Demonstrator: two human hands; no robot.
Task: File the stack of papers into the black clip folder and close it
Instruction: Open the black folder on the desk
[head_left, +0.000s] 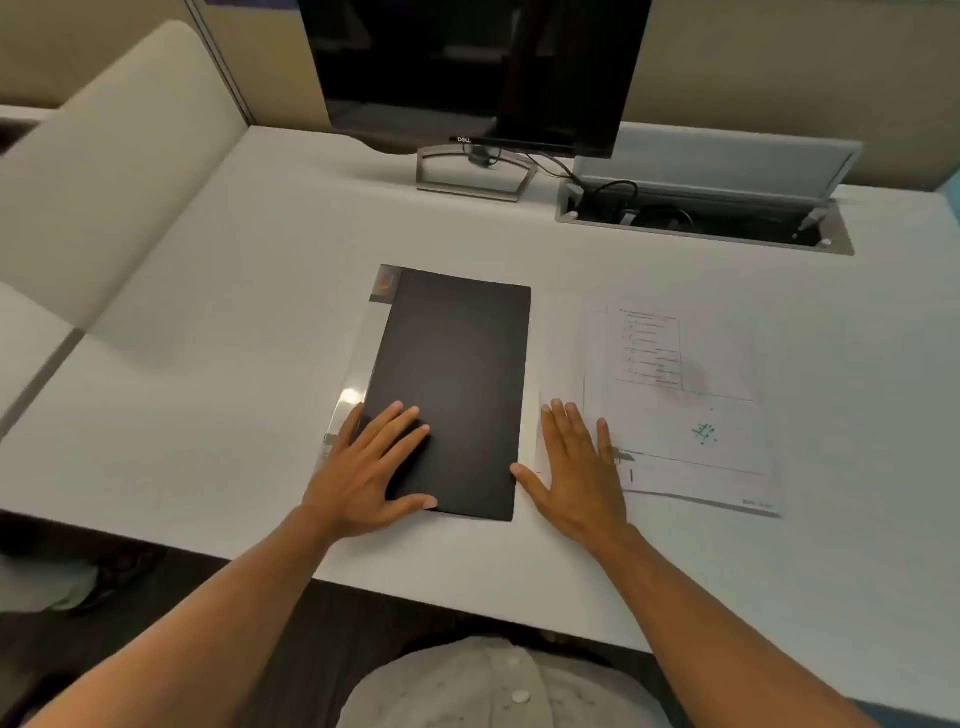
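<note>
The black clip folder (457, 364) lies closed and flat in the middle of the white desk, with a clear strip along its left edge. A stack of printed white papers (670, 405) lies flat just to its right. My left hand (374, 462) rests flat on the folder's near left corner, fingers spread. My right hand (582, 467) lies flat on the near left part of the papers, its thumb touching the folder's right edge. Neither hand grips anything.
A dark monitor (478, 73) on a metal stand (472, 174) sits at the back of the desk (208, 364). An open cable tray (701, 218) with black cables is at the back right. A beige partition (119, 156) borders the left side.
</note>
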